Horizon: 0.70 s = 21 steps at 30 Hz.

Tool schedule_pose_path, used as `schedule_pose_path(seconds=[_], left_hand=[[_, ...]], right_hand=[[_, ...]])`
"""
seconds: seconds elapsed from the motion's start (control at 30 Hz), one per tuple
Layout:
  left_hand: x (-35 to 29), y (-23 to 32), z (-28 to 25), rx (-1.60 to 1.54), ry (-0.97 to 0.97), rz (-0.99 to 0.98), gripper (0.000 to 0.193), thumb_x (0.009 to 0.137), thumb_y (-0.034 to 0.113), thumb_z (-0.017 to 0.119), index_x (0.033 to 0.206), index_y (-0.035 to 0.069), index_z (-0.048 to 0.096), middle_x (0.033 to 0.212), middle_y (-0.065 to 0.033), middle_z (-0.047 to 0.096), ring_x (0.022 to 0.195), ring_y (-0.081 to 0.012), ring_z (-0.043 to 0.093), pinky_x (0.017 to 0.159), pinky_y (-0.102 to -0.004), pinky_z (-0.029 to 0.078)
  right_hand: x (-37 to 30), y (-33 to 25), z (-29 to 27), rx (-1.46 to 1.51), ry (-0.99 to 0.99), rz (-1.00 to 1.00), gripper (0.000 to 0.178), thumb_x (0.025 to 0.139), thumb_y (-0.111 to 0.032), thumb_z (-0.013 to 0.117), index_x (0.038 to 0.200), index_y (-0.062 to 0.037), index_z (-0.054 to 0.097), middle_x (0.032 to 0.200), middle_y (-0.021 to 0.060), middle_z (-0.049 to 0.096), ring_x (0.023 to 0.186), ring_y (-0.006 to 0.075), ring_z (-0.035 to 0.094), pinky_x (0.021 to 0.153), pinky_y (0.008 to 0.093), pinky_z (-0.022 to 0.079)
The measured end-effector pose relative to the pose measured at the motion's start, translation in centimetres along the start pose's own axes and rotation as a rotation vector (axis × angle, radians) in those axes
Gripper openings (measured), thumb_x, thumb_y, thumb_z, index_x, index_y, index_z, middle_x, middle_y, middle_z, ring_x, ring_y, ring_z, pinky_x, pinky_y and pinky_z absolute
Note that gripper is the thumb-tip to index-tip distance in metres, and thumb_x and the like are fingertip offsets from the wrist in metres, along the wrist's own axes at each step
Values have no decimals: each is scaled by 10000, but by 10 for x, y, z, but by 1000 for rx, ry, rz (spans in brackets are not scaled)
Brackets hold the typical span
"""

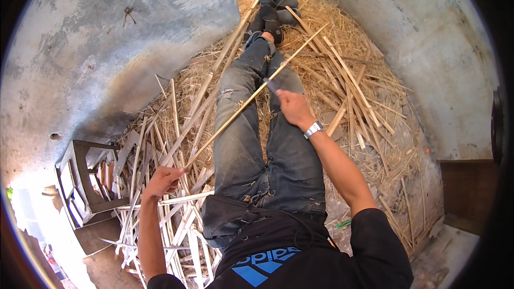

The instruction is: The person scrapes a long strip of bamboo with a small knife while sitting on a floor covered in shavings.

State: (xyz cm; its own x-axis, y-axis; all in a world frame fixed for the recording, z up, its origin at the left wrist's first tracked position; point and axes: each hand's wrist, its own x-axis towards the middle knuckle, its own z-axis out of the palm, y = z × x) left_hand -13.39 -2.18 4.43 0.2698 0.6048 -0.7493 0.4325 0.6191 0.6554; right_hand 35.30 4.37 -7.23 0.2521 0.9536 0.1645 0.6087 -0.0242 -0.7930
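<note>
I sit on the floor with my legs in jeans stretched forward. My left hand grips the near end of a long thin bamboo strip that runs diagonally up to the right across my thighs. My right hand, with a wristwatch on the wrist, holds a knife whose blade rests against the strip near its middle.
Split bamboo strips and shavings cover the floor around my legs, with a pile of pale strips at my left. A small wooden stool frame lies at lower left. Dark sandals lie past my feet. Stained concrete walls stand on both sides.
</note>
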Motion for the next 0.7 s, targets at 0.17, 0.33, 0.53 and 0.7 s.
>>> schedule_pose_path(seconds=[0.17, 0.33, 0.53, 0.7], left_hand=[[25, 27, 28, 7, 12, 3, 451, 1053, 407, 707, 1099, -35, 787, 534, 76, 385, 447, -43, 289, 435, -277, 189], [44, 53, 48, 58, -3, 15, 492, 1084, 430, 651, 1155, -46, 752, 548, 99, 326, 435, -37, 244, 424, -266, 169], [78, 82, 91, -39, 6, 42, 573, 1060, 520, 655, 1062, -51, 701, 541, 98, 320, 442, -30, 255, 440, -267, 153], [82, 79, 88, -37, -19, 56, 579, 1044, 533, 676, 1050, -46, 710, 544, 95, 327, 447, -29, 263, 442, -266, 157]], right_hand=[[-5, -7, -2, -6, -50, 17, 499, 1118, -351, 499, 812, 24, 620, 763, 282, 634, 725, 501, 607, 647, 544, 451], [-13, -17, -4, 53, -260, -120, 434, 1102, -339, 517, 902, 9, 684, 818, 281, 656, 778, 500, 635, 665, 547, 468], [-82, -85, 47, 142, -383, -72, 461, 1101, -369, 543, 835, -14, 670, 766, 267, 659, 744, 493, 647, 667, 538, 503], [-78, -84, 36, 272, -466, -29, 502, 1104, -384, 553, 789, -2, 637, 691, 248, 627, 647, 464, 604, 605, 495, 469]])
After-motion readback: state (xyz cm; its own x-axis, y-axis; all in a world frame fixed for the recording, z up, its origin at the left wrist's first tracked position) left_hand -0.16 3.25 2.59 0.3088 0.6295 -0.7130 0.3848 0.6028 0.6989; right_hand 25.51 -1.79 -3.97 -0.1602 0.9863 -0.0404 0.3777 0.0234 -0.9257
